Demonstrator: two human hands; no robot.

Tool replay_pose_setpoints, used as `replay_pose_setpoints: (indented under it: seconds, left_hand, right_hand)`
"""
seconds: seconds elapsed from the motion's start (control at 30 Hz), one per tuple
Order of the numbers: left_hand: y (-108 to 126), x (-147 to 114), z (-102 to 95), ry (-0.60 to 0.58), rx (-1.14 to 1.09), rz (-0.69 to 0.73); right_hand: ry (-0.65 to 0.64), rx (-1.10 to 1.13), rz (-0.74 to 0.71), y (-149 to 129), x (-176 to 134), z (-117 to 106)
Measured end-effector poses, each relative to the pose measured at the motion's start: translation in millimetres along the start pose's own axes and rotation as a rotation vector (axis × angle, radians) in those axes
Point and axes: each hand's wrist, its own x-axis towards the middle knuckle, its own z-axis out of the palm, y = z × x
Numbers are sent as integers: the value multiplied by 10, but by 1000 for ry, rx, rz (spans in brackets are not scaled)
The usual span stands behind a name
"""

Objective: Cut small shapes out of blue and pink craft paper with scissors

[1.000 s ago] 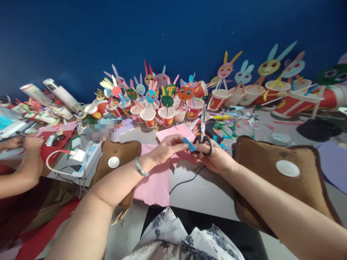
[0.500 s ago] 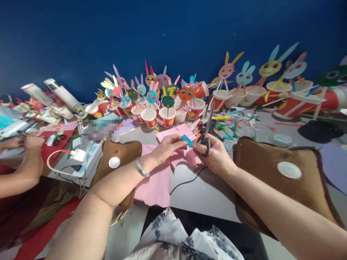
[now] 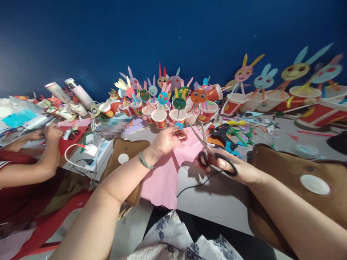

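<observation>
A pair of black-handled scissors (image 3: 207, 147) is in my right hand (image 3: 240, 169), thumb through one loop, fingers at the other. Its blades stand apart and point up and to the left. My left hand (image 3: 166, 141) pinches a small piece of blue paper (image 3: 179, 125) at its fingertips, palm turned partly toward me. A gap separates the paper from the scissor blades. Under both hands lies pink paper (image 3: 159, 184) on the grey table (image 3: 211, 202).
Paper cups (image 3: 158, 118) with rabbit faces (image 3: 179, 103) line the back. Paper scraps and a black glue gun (image 3: 219, 132) lie to the right. Brown cushions (image 3: 276, 191) flank my arms. A power strip (image 3: 101, 153) and another person's hands (image 3: 52, 133) are at left.
My hands have moved apart. The left one has turned and lifted the blue paper away, while the right hand has turned the scissors into a cutting grip and spread the blades.
</observation>
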Motion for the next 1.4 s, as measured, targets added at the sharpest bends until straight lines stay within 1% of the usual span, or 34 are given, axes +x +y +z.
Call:
replay_pose_setpoints:
  seconds: [0.07,0.17,0.3,0.53,0.83,1.23,1.4]
  left_hand:
    - [9,4,1,0,-27,-21]
    - [10,4,1,-6,-36,-21]
    - [7,-6,26,38,-20,-32]
    - [14,-42,97,86,-16,-29]
    - [-23,16,4,26,14,-13]
    - [-20,23,8,40,10,-19]
    - [-41,15,8,46,29,15]
  right_hand:
    - [-59,-13,15,-11,-5,-9]
    - [-94,-30,57,-8,-1,2]
    - [-92,-25,98,-10,7,27]
    - [-98,-1,97,-18,6,31]
    - [-93,32,123,-48,16,51]
    - [-85,-14,131,-38,16,45]
    - [-92,-41,82,-8,15,36]
